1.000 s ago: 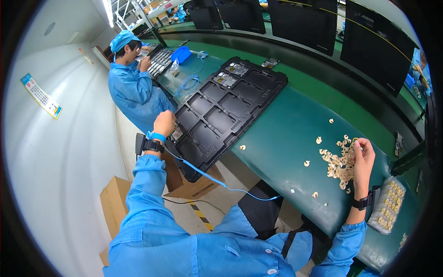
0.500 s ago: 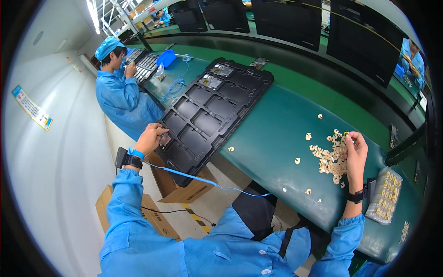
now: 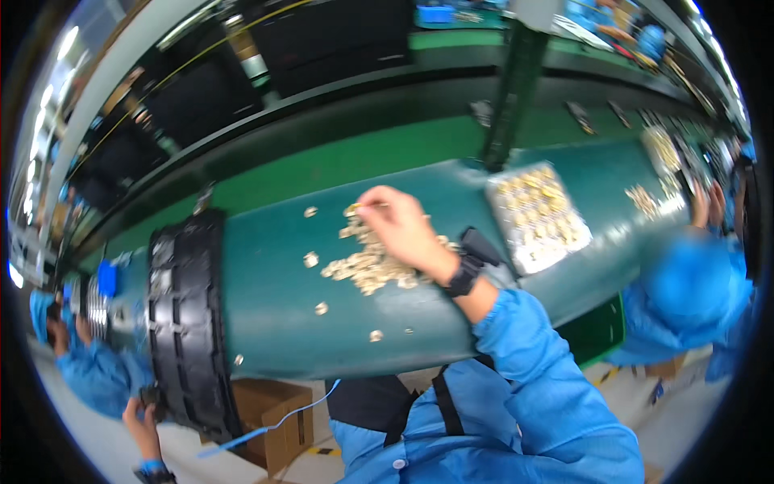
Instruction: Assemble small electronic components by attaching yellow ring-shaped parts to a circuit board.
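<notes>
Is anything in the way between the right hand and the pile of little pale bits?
No, nothing visible is in the way. The right hand is just over the pale bits, hiding some of them from view. The black tray lies away to the left.

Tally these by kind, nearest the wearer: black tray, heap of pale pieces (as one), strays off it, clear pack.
Black tray: 1
Heap of pale pieces: 1
Stray pale pieces: 5, leaving out a tiny speck
Clear pack: 1
Total: 8
</notes>
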